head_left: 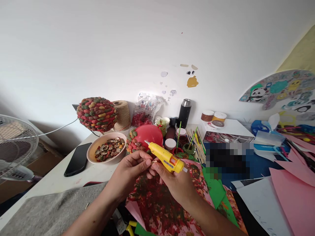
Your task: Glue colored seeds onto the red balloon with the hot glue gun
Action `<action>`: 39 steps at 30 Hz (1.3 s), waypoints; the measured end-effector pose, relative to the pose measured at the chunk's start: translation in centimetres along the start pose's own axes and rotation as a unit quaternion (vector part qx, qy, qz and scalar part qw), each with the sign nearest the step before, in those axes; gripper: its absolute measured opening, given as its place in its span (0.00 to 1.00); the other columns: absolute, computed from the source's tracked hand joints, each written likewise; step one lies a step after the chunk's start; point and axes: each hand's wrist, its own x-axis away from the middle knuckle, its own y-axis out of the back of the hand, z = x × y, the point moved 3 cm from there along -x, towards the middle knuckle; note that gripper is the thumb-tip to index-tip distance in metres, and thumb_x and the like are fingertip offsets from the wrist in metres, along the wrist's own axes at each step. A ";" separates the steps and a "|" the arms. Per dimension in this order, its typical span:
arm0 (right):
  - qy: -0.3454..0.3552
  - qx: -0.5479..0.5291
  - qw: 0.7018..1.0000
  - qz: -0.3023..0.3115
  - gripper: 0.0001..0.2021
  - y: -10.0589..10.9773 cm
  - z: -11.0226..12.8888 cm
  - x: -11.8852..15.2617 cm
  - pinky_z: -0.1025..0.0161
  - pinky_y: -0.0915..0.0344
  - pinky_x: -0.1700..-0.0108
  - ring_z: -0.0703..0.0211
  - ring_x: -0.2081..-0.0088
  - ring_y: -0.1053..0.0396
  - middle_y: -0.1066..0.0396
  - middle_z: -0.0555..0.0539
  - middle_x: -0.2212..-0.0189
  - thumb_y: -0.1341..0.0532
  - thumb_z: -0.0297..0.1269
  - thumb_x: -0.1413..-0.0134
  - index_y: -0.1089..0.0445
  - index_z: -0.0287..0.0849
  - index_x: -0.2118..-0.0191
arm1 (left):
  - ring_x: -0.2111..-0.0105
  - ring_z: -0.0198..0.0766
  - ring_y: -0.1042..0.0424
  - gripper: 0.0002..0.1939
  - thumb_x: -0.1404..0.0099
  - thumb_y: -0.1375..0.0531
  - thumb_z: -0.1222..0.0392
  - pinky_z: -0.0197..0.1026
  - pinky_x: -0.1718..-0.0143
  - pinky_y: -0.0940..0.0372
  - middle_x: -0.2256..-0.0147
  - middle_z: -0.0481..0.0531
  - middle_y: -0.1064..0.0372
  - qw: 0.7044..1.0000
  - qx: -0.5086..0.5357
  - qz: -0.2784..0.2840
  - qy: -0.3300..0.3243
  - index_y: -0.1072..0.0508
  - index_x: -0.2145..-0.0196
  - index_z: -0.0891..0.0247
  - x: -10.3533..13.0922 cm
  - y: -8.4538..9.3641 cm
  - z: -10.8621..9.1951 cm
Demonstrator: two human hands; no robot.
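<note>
A yellow glue gun (165, 157) is held in my right hand (176, 180), its nozzle pointing up and left. My left hand (134, 168) is closed, thumb and fingers pinched close to the right hand's fingertips; a small pale piece (154, 163) shows between the two hands. Just behind them sits a red balloon (150, 135), its left side covered with painted shells. A pink bowl (91, 156) of painted shells stands to the left. Beneath my hands lies a paint-stained pink sheet (172, 203).
Behind the bowl stand a shell-covered ball (97, 114) and a twine spool (122, 114). A phone (78, 160) lies at left. A black flask (184, 114), paint jars (170, 144) and sticks stand near the wall. Pink paper (292, 200) and a white box (228, 127) are at right.
</note>
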 end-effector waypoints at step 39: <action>-0.015 -0.075 0.997 -0.003 0.36 0.9 -1.0 -0.3 0.65 0.37 0.76 0.62 0.81 0.32 0.33 0.53 0.82 0.35 0.74 0.38 0.17 0.39 0.62 | 0.70 0.36 0.20 0.17 0.47 0.16 0.58 0.33 0.67 0.25 0.69 0.50 0.19 0.992 0.080 -0.026 -0.091 0.13 0.61 0.61 -1.2 1.6 -1.5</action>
